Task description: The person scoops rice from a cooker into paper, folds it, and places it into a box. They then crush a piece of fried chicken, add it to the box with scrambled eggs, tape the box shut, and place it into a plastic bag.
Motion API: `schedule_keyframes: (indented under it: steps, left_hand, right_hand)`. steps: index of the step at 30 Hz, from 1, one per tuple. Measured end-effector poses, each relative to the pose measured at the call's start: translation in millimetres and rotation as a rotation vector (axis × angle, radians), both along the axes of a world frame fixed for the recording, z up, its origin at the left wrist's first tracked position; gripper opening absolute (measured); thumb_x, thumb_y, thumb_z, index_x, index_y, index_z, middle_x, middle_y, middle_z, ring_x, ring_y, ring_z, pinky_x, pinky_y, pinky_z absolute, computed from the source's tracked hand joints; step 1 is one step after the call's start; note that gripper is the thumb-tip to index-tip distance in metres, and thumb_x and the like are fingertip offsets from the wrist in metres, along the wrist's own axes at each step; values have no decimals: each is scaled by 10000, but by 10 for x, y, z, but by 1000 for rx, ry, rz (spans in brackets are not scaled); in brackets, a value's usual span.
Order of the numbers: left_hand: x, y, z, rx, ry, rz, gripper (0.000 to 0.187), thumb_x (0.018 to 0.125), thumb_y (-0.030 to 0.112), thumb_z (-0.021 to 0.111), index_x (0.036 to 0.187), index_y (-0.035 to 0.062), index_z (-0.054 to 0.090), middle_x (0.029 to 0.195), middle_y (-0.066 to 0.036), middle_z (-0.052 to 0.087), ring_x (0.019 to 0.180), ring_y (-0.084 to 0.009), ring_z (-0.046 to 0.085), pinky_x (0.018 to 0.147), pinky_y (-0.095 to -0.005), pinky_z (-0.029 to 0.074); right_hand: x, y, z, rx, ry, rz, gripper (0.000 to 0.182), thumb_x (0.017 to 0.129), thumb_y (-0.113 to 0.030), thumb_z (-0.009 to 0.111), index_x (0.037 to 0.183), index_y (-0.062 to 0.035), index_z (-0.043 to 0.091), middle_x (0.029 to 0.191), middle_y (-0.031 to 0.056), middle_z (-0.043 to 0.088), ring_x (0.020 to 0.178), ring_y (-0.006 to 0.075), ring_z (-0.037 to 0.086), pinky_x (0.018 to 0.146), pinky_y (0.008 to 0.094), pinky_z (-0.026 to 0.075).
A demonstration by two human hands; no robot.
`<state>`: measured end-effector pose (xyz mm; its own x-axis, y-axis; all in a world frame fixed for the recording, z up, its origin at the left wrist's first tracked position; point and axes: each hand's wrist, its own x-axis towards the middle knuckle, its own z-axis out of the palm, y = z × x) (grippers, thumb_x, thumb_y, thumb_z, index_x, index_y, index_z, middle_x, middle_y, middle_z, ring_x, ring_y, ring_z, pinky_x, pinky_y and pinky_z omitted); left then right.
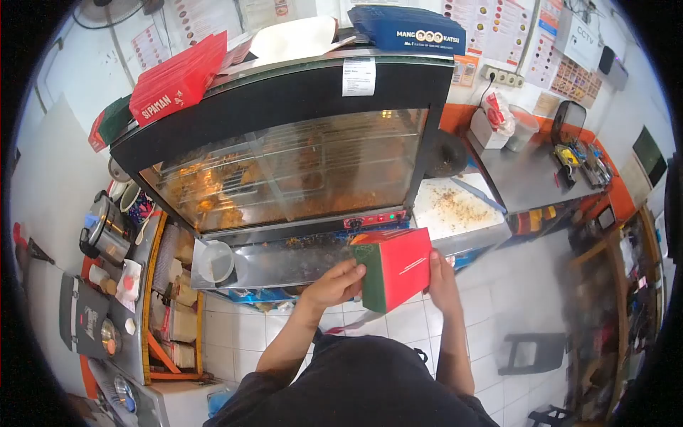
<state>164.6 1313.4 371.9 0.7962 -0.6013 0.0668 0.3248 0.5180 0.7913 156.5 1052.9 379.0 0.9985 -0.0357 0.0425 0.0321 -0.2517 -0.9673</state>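
Observation:
A red and green cardboard food box [407,269] is held up between my two hands, in front of the steel counter. My left hand [337,282] grips its green side, thumb pressed near the upper edge. On the opposite side, my right hand [442,279] closes against the red panel, its fingers partly hidden behind the box. Just beyond the box stands a glass-fronted food warmer [284,171], lit inside, with fried-looking food behind the pane. Its red control panel [375,220] is right above the box.
Folded red boxes [178,78] and blue boxes [407,30] lie on top of the warmer. A crumb-covered white cutting board [455,206] with a knife [479,194] is to the right. A clear plastic tub [215,261] sits left; a dark plastic stool [532,354] stands on the tiled floor.

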Motion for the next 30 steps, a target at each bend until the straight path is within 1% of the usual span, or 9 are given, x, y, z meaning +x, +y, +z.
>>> schedule_keyframes:
  steps: [1,2,6,8,14,17,23,27,30]
  left_hand:
    - [-14,-24,35,10,116,58,339,1057,279,503,1303,50,542,1118,-24,665,985,-123,659,809,-316,548]
    - [-4,-25,-4,7,112,62,339,1057,279,503,1303,50,542,1118,-24,665,985,-123,659,809,-316,548]
    - [63,-94,-162,-3,146,322,301,1069,269,473,1271,63,561,1117,-20,663,977,-136,668,787,-338,564]
    - [86,-130,-245,72,149,483,276,1065,272,489,1227,70,585,1102,-11,667,947,-121,670,762,-339,580]
    - [34,-283,-268,433,-119,751,244,1068,252,494,1083,44,622,836,29,622,693,-38,543,585,-236,454]
    - [-19,-341,-134,588,-194,856,284,1068,263,493,969,25,612,730,32,562,635,-30,467,528,-241,364]
    - [-12,-390,-288,742,-324,964,323,1066,269,497,884,17,585,655,16,515,615,-40,458,529,-255,350]
    - [-86,-606,-335,381,121,770,356,1066,279,502,838,22,592,656,19,528,626,-36,459,553,-226,370]
    - [12,-537,-330,614,11,659,333,1066,282,500,904,8,598,660,13,551,598,-41,475,525,-224,382]
  right_hand:
    - [19,47,-83,-81,-62,-27,543,1090,-404,315,1270,46,560,757,125,649,647,217,640,627,343,532]
    - [18,88,-134,-271,-177,-63,472,1065,-350,423,1289,47,544,997,230,670,952,353,674,858,420,532]
    - [-254,525,17,-418,-530,-45,450,978,-225,610,1334,35,517,1304,270,557,1210,417,557,1010,447,458]
    - [-380,675,90,-305,-626,267,543,887,-114,715,1366,24,500,1475,240,431,1267,423,516,1023,469,443]
    - [-354,758,-54,-350,-589,215,618,875,-115,731,1409,26,454,1532,263,345,1344,453,427,1080,501,394]
    - [-321,729,-40,-404,-596,251,595,886,-107,703,1404,41,452,1528,285,337,1332,474,427,1082,507,391]
    - [-181,716,-157,-443,-643,273,445,897,-46,650,1317,47,539,1495,269,390,1292,452,465,1057,508,422]
    - [-37,771,-461,-361,-673,6,351,836,-23,719,1176,27,649,1393,202,531,1219,412,533,970,458,487]
    - [36,779,-595,-184,-614,-38,498,775,-32,770,1240,17,598,1335,204,537,1200,413,527,984,438,475]
